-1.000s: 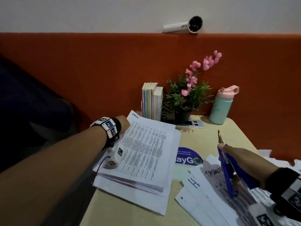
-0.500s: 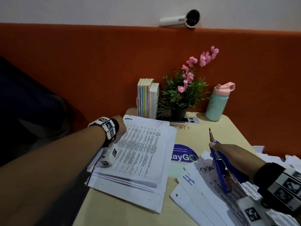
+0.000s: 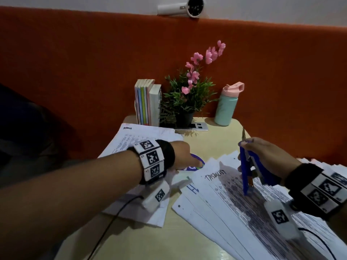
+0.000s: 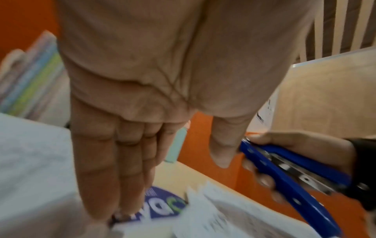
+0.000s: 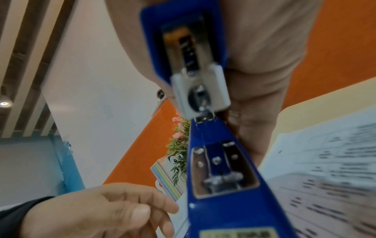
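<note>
This looks like stapling papers, and I think the job is only partly done. One pile of papers (image 3: pixel 150 133) lies on the left of the tabletop (image 3: pixel 216 145). I cannot tell if it is stapled, because the arm hides much of it. Many loose sheets (image 3: pixel 225 212) lie spread out on the right and seem left to do.

The right hand (image 3: pixel 262 156) has its fingers (image 4: pixel 262 178) curled round the blue stapler (image 3: pixel 245 173). The stapler gapes wide open and hangs just above the top of the loose sheets.

The left hand (image 3: pixel 183 154) holds nothing. Its fingers (image 4: pixel 101 161) are straight and reach over a round blue sticker (image 4: pixel 162 207), near the edge of the sheets and near the stapler.
</note>
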A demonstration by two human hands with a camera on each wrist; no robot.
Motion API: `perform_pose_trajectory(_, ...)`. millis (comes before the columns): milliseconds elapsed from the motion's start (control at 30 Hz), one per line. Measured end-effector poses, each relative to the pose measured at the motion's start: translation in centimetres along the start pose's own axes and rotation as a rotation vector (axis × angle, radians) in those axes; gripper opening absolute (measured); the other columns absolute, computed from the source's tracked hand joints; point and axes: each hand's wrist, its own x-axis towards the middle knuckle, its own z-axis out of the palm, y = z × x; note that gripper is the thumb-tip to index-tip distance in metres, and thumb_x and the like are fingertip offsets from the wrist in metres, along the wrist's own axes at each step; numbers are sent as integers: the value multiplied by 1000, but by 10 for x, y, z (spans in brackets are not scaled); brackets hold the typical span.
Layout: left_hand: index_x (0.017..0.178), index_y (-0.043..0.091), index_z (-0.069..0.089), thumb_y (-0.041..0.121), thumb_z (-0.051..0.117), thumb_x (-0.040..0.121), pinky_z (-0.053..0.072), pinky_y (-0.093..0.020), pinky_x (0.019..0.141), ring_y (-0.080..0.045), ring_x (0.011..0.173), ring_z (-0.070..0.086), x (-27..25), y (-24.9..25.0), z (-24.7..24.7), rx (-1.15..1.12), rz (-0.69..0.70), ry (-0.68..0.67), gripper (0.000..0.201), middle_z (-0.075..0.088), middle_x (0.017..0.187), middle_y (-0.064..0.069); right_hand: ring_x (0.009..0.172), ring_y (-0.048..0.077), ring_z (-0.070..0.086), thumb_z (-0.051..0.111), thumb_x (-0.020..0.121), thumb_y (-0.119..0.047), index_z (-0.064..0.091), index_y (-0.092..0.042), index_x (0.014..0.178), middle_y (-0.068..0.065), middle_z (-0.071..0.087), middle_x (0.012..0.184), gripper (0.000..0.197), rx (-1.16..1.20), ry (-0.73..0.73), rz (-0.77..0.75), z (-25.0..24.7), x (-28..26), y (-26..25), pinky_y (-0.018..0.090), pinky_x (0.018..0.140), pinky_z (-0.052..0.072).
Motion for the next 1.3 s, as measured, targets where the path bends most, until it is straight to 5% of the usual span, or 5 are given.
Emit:
perform_pose_trajectory(200, 144, 14, 41, 45, 71, 85, 40, -25, 80, -21, 115, 55, 0, 26, 37, 107, 55, 31, 73, 53, 136, -3, 98, 42, 63, 54, 98, -38, 68, -21, 102, 19, 67, 102, 22, -85, 51, -74, -12, -4, 22, 44, 77, 54)
perform_pose_trajectory(500, 88, 12, 54, 32, 68, 90, 29, -28, 57, -18, 69, 40, 6, 20, 34, 47, -26, -48, 25, 43, 73, -2, 94, 39, 68, 60, 96, -34, 48, -36, 116, 10, 71, 101, 24, -125, -62, -203, -10, -2, 30, 62, 83, 55)
perform_pose_trajectory(900, 101, 22, 45, 24, 67, 87, 33, -25, 55, -22, 73, 45, -8, -6, 20, 62, -74, -145, 26, 49, 92, -5, 86, 12, 59, 46, 102, -35, 34, -47, 141, -10, 60, 110, 43, -947, -329, -317, 22, -5, 15, 31, 74, 46)
perform_pose_trajectory(1033, 130, 17, 45, 38, 69, 87, 44, -28, 70, -20, 87, 54, -5, -2, 18, 342, 38, -32, 53, 59, 113, -2, 113, 18, 53, 40, 103, -31, 35, -42, 148, -4, 52, 126, 46, -1112, -341, -388, 32, 3, 13, 30, 88, 40)
perform_pose_trajectory(1300, 148, 44, 36, 48, 65, 89, 39, -38, 106, -26, 137, 38, 45, 2, 11, 434, 248, -53, 67, 28, 153, -5, 111, 23, 55, 39, 102, -26, 44, -38, 143, 2, 53, 120, 43, -1245, -376, -456, 43, 13, 9, 37, 92, 45)
